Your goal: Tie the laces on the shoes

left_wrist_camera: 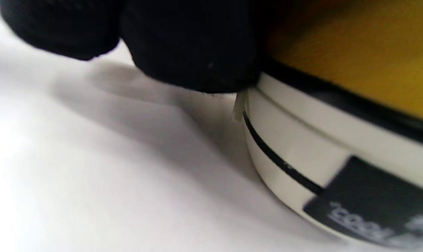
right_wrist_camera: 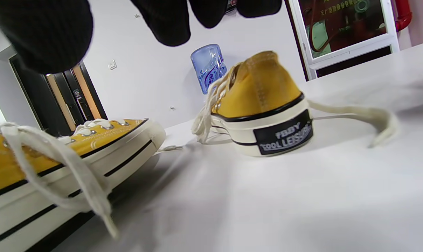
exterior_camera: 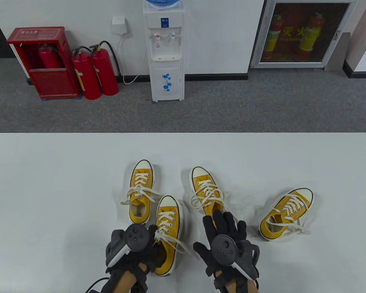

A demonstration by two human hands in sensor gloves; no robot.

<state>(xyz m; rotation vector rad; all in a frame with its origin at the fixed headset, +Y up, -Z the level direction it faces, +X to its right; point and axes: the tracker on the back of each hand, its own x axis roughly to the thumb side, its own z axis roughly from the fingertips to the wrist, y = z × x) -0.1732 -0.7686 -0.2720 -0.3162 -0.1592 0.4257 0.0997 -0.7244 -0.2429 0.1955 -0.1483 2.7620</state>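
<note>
The left hand [exterior_camera: 131,244] pinches the white lace [exterior_camera: 174,241] of the nearest yellow canvas sneaker [exterior_camera: 167,232] (apparently tensioning it); the right hand [exterior_camera: 225,241] hovers, fingers spread, empty.

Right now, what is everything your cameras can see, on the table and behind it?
Sneakers: four, yellow with white laces, near middle of the table.
Table: one, white.
Fire extinguishers: two loose, red, floor at back left; one more inside a red box.
Water dispenser: one, white, against the wall.
Glass cabinet: one, back right.
Left hand: black glove, at the nearest sneaker's laces.
Right hand: black glove, fingers straight.
</note>
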